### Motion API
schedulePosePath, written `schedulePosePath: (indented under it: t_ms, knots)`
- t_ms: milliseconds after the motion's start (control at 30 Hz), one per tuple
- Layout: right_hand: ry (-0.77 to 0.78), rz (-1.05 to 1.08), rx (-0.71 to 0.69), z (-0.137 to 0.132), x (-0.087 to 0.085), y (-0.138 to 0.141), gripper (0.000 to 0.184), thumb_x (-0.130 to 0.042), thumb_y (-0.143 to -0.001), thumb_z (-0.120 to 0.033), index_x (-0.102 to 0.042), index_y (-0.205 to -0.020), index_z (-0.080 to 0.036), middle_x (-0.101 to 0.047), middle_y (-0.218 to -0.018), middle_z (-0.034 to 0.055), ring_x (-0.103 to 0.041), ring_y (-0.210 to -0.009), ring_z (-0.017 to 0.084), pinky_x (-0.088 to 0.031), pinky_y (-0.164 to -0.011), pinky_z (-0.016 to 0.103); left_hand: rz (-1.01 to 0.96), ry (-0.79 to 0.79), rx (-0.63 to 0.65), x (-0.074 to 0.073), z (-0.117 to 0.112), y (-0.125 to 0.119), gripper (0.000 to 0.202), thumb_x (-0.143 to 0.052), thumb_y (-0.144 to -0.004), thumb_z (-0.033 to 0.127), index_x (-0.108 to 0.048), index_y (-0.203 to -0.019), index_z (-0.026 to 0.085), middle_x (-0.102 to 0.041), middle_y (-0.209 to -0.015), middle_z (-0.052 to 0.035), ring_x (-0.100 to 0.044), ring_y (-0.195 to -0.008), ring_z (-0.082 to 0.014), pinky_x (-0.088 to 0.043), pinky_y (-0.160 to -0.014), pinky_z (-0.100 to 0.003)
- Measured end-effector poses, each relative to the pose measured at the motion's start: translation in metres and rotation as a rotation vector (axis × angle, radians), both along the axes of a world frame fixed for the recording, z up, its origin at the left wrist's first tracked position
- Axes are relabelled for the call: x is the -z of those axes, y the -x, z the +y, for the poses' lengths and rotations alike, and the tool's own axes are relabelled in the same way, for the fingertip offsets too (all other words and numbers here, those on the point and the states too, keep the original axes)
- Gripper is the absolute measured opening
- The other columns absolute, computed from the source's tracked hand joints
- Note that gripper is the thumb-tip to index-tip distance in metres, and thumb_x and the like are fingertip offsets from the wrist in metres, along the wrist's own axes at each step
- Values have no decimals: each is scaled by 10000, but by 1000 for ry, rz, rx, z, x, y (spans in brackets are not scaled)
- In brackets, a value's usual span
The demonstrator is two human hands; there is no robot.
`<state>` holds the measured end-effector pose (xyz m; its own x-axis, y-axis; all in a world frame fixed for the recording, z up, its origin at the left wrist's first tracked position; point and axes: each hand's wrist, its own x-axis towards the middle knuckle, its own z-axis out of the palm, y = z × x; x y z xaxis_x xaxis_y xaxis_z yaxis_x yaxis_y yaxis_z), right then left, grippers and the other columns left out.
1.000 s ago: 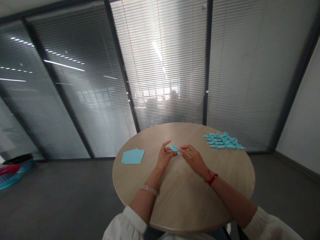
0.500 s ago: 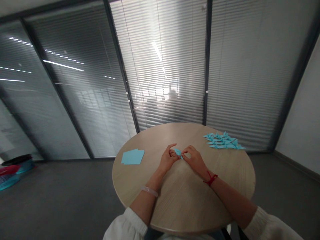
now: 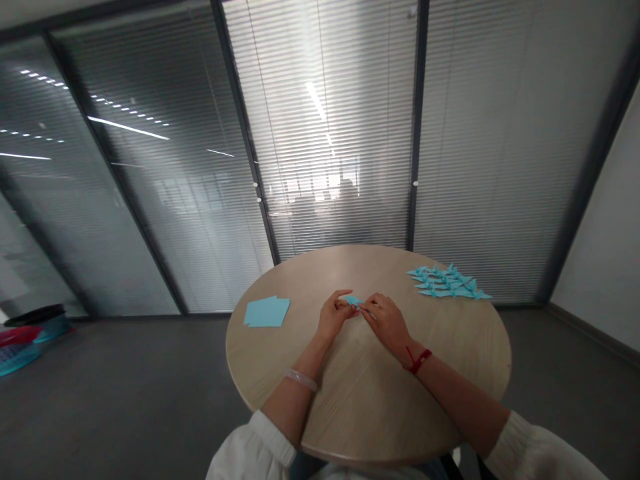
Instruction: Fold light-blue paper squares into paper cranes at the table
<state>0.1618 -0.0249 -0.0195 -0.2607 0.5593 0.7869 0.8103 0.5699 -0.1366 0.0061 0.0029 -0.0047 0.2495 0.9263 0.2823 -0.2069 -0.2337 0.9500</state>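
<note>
A small, partly folded piece of light blue paper (image 3: 355, 300) is pinched between both my hands over the middle of a round wooden table (image 3: 370, 400). My left hand (image 3: 335, 315) grips its left side with curled fingers. My right hand (image 3: 386, 319) closes on its right side, a red string on that wrist. Most of the paper is hidden by my fingers.
A stack of flat light blue paper squares (image 3: 267, 311) lies at the table's left. Several folded blue paper figures (image 3: 446, 282) lie in a cluster at the far right. Glass walls with blinds stand behind. Coloured baskets (image 3: 25, 333) sit on the floor at far left.
My hands have drawn closer together around the paper. The long blue piece seen a second ago now shows as a smaller bit between my fingertips.
</note>
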Motion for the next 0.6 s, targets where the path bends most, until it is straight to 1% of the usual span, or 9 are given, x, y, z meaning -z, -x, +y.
schedulePosePath:
  t_ms: [100, 200, 267, 367, 500, 600]
  knots:
    - [39, 34, -18, 2, 2, -2, 225, -452, -916, -267, -664, -934, -195, -603, -851, 80, -543, -800, 200, -444, -725, 328, -13, 9, 28, 0, 1, 0, 443, -727, -629, 270, -581, -1028, 145, -569, -600, 56, -615, -636, -111, -522, -801, -355]
    - [74, 118, -81, 3, 3, -5, 232, -469, -910, -297, -671, -954, -191, -615, -865, 81, -563, -817, 199, -464, -740, 324, -21, 25, 46, -2, 0, 1, 432, -718, -660, 308, -581, -1035, 141, -601, -624, 31, -640, -675, -135, -515, -818, -368]
    - [108, 218, -128, 3, 2, -6, 228, -490, -900, -309, -681, -944, -193, -623, -855, 76, -578, -806, 194, -475, -738, 319, -13, 35, 60, -4, -2, 1, 432, -714, -672, 337, -583, -1033, 139, -624, -659, 10, -647, -696, -147, -512, -821, -373]
    - [174, 393, -209, 6, 1, -10, 212, -534, -875, -329, -703, -892, -203, -638, -828, 65, -602, -766, 179, -489, -715, 301, 11, 33, 84, -6, -2, 3, 442, -724, -664, 349, -591, -1026, 134, -626, -675, 9, -644, -704, -148, -507, -828, -377]
    - [256, 537, -317, 14, 3, -15, 206, -602, -818, -381, -720, -837, -213, -663, -811, 59, -621, -752, 181, -500, -682, 292, 72, -25, 107, -6, 1, 6, 482, -767, -611, 298, -599, -1031, 135, -633, -728, 1, -633, -708, -138, -508, -783, -328]
    - [320, 588, -362, 18, 6, -18, 216, -621, -790, -408, -726, -823, -221, -681, -811, 59, -631, -757, 188, -502, -675, 293, 131, -61, 82, -3, 6, 7, 489, -779, -585, 284, -612, -1021, 139, -640, -750, -8, -626, -692, -134, -504, -728, -292]
